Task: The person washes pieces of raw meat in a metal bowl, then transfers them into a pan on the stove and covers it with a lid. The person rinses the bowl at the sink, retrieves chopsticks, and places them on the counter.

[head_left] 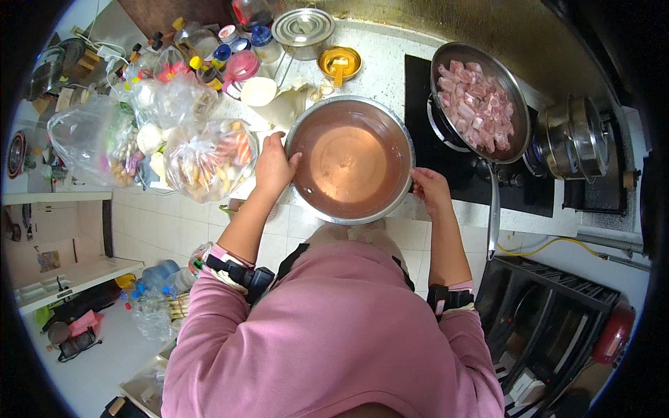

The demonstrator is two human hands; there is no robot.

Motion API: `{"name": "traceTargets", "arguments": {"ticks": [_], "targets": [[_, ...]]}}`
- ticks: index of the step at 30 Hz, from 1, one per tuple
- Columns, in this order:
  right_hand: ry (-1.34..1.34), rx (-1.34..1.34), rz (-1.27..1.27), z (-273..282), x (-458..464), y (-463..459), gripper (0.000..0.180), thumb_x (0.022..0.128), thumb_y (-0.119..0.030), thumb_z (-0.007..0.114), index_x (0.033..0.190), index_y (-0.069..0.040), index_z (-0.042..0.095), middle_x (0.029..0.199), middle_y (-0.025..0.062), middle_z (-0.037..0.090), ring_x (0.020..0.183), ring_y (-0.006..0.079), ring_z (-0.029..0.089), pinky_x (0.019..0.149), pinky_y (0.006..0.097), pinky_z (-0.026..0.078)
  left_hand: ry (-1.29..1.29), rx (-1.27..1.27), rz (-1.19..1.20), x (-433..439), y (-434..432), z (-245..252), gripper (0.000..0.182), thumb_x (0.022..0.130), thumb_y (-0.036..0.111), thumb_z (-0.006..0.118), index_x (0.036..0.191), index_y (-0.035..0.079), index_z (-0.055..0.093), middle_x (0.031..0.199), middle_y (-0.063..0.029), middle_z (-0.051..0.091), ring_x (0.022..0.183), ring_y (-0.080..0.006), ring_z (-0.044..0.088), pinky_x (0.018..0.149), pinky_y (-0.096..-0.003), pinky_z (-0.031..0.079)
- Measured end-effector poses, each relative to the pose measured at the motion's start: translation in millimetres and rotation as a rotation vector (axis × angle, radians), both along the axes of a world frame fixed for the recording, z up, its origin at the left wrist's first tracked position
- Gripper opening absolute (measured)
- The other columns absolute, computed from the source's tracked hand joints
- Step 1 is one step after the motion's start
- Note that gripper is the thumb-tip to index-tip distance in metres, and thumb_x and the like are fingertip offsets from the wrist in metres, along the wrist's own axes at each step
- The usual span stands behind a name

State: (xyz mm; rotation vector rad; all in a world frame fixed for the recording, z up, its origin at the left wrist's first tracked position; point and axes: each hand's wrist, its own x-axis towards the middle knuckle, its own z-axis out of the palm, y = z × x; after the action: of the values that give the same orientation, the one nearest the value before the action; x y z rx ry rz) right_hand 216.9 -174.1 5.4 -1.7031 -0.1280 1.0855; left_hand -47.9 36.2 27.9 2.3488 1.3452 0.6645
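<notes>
A wide stainless steel bowl (pixel 351 220) hangs partly over the counter's front edge, right before my body. Cloudy reddish-brown liquid (pixel 347 164) covers its bottom. My left hand (pixel 274 168) grips the left rim, thumb over the edge and fingers along the outside. At the right rim, my right hand (pixel 431 187) pinches the edge between thumb and fingers. On the cooktop to the right rests a frying pan (pixel 517 104) full of raw pink meat chunks (pixel 473 107), its long metal handle (pixel 493 209) pointing towards me.
Plastic bags of vegetables (pixel 209 162) crowd the counter at left, with bottles and jars (pixel 209 65) behind. A lidded steel pot (pixel 303 31) and a golden bowl (pixel 339 62) stand at the back. A steel steamer pot (pixel 572 138) sits right of the pan on the black cooktop (pixel 533 196).
</notes>
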Motion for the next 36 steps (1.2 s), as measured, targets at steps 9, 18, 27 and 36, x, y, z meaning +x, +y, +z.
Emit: {"name": "traceTargets", "arguments": {"ticks": [9,18,27,36], "targets": [[-0.099,-0.029,0.098,3,3,10,0.017,0.079,-0.018,0.069,0.083,-0.003,0.065,0.062,-0.0043,0.052,0.05,0.0038,0.043,0.046,0.018,0.034,0.023,-0.218,0.078,-6,2,-23,0.028,0.077,0.02,0.065,0.092,-0.003,0.058,0.072,-0.0236,0.061,0.07,-0.0394,0.06,0.064,-0.0445,0.048],[-0.045,0.094,0.223,48,3,35,0.019,0.078,-0.013,0.069,0.086,0.003,0.064,0.057,-0.0022,0.051,0.046,0.0045,0.042,0.044,0.0189,0.032,-0.086,-0.263,0.287,-43,-34,9,0.022,0.076,0.015,0.066,0.087,-0.002,0.06,0.064,-0.0201,0.059,0.058,-0.0344,0.059,0.056,-0.0392,0.046],[-0.061,0.135,0.771,99,-68,93,0.012,0.079,-0.012,0.065,0.073,-0.001,0.062,0.054,-0.0022,0.047,0.046,0.0057,0.039,0.044,0.02,0.028,-0.247,-0.292,0.68,-153,-119,53,0.022,0.075,0.015,0.065,0.09,-0.001,0.063,0.066,-0.0188,0.06,0.058,-0.0314,0.059,0.057,-0.0389,0.046],[0.082,0.184,1.22,95,-266,164,0.009,0.082,-0.011,0.065,0.081,-0.002,0.062,0.06,-0.0037,0.051,0.048,0.0036,0.041,0.044,0.0181,0.032,-0.103,-0.221,1.089,-328,-193,65,0.028,0.074,0.02,0.066,0.088,-0.003,0.062,0.069,-0.0215,0.06,0.066,-0.0358,0.061,0.061,-0.0408,0.047]]}}
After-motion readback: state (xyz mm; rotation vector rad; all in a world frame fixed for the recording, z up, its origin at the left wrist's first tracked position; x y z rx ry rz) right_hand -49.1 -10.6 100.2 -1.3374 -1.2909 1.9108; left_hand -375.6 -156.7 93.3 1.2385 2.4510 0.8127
